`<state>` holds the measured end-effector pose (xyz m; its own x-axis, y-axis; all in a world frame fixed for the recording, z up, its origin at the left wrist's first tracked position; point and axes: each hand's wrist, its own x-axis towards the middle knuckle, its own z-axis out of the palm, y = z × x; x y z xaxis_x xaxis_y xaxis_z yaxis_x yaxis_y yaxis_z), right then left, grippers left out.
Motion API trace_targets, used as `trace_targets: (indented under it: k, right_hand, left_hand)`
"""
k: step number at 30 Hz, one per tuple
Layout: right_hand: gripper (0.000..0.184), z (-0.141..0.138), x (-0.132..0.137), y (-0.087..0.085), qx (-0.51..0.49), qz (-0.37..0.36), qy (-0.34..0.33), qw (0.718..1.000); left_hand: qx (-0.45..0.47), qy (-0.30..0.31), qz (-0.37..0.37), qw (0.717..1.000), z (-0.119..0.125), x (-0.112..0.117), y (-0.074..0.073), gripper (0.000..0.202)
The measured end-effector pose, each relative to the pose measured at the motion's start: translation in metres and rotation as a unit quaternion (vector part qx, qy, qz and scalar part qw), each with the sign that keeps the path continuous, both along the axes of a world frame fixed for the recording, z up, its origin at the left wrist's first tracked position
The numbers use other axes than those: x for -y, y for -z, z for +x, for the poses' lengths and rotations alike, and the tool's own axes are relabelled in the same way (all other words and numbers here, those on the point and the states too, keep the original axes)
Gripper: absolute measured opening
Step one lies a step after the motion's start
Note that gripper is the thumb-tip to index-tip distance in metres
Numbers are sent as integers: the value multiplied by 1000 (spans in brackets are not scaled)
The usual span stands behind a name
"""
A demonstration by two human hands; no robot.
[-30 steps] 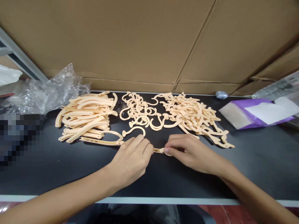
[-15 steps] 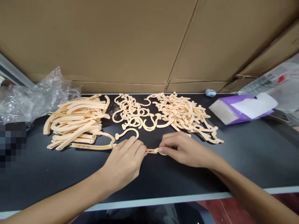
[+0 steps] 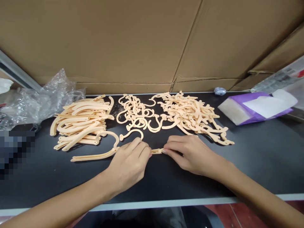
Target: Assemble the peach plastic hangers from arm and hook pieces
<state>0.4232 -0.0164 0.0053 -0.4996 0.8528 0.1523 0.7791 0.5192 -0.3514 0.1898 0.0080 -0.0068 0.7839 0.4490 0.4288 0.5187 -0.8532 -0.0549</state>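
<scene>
A cream plastic clothes hanger (image 3: pixel 95 156) with a curved hook lies low over the black table, a long arm reaching out to the left. My left hand (image 3: pixel 129 163) is closed around it just right of the hook, hiding its middle. A short stretch of slotted arm shows between my hands. Its right end is pinched between the thumb and fingers of my right hand (image 3: pixel 187 153); whether a small separate part sits in that pinch is hidden. Beyond my left hand lies a loose hook (image 3: pixel 133 132).
Curved hanger arms (image 3: pixel 80 122) are stacked at the left. Loose hooks (image 3: pixel 136 110) lie mid-table, beside a heap of smaller curved pieces (image 3: pixel 192 114). Clear plastic wrap (image 3: pixel 52 95) is at far left, a purple tissue pack (image 3: pixel 256 109) at right. Cardboard (image 3: pixel 118 44) walls the back.
The hanger's left arm has swung a little toward me, away from the stack. My right fingertips have closed over the right end, where a rounded tip showed before. The view has shifted slightly.
</scene>
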Motion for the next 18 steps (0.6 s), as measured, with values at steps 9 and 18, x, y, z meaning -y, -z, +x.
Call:
trace_targets:
  k: [9,18]
  right_hand:
    - [36,-5,6,3,65,152,-20,986]
    - [27,-7,5,3,90,185,-53,977]
  left_hand:
    - [2,-2,3,1000,-1,1,0,12]
    - [29,6,-21,999,-1,-1,-3,17]
